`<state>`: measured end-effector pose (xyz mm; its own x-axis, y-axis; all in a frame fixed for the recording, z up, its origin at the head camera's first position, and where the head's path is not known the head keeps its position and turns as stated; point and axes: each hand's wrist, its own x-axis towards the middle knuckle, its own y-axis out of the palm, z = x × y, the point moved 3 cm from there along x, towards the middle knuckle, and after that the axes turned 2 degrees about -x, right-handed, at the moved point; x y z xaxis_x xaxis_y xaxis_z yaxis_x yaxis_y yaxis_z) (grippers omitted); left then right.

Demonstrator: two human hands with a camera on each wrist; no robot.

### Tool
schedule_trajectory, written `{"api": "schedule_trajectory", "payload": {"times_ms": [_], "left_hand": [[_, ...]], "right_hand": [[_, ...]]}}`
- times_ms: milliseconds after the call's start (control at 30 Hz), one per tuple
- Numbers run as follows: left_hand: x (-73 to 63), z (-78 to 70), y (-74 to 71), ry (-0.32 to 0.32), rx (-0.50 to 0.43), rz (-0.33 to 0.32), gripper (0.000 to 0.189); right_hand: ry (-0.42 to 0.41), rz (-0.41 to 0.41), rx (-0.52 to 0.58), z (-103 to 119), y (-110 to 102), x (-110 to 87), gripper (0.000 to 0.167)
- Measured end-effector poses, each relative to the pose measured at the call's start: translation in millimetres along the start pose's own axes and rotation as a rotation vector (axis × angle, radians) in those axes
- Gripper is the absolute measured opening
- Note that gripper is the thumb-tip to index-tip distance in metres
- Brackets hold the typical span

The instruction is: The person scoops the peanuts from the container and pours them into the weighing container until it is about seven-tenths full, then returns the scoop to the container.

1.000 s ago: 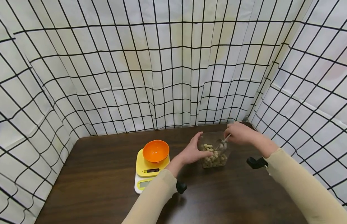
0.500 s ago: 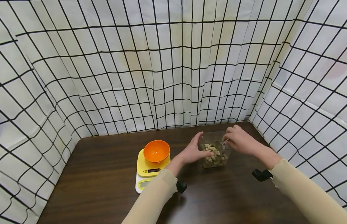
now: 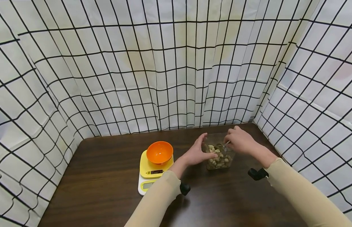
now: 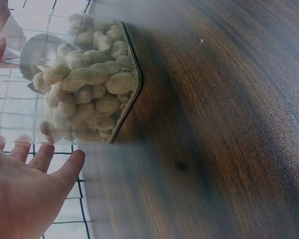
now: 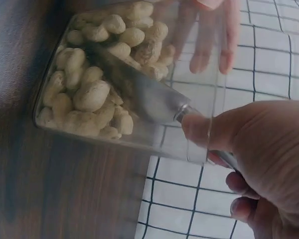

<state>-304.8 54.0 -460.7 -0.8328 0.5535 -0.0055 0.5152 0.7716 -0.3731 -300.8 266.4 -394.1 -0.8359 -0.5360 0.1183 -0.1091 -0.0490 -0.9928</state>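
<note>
A clear plastic container [image 3: 231,156], partly filled with unshelled peanuts [image 4: 89,94], stands on the dark table to the right of the scale. My left hand [image 3: 196,152] is spread against its left side, its fairly straight fingers touching the wall in the left wrist view. My right hand [image 5: 269,154] grips the handle of a metal scoop [image 5: 152,94], thumb along the neck, at the container's right upper side. The scoop's blade is down among the peanuts, its tip hidden by them. An orange bowl [image 3: 160,152] sits on a yellow and white kitchen scale [image 3: 146,172].
The brown wooden table [image 3: 108,179] spreads around these things. White curtains with a black grid [image 3: 176,72] enclose its back and sides. The left sleeve [image 3: 157,197] passes just right of the scale and covers part of its lower edge.
My right hand has come lower and slightly left, taking the scoop deeper into the container among the peanuts. The left hand, bowl and scale keep their places.
</note>
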Motion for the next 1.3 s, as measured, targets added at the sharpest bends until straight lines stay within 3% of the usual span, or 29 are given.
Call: {"api": "schedule_trajectory", "payload": {"times_ms": [300,733,933,1300], "left_hand": [[0.9,3.9,0.3,-0.011,-0.007,-0.018,0.103],[0.4,3.2,-0.3,-0.012,-0.001,-0.024,0.104],[-0.2,0.5,0.3,-0.002,-0.011,-0.022,0.103],[0.0,0.2,0.4,-0.005,-0.010,-0.024,0.104]], "right_hand": [[0.081,-0.007,0.196,-21,-4,-6.6,0.008],[0.068,-0.028,0.407,-45,-8,-11.1,0.011],[0.093,0.029,0.514,-47,-4,-10.1,0.016],[0.166,0.036,0.567,-53,-4,-14.6,0.019]]}}
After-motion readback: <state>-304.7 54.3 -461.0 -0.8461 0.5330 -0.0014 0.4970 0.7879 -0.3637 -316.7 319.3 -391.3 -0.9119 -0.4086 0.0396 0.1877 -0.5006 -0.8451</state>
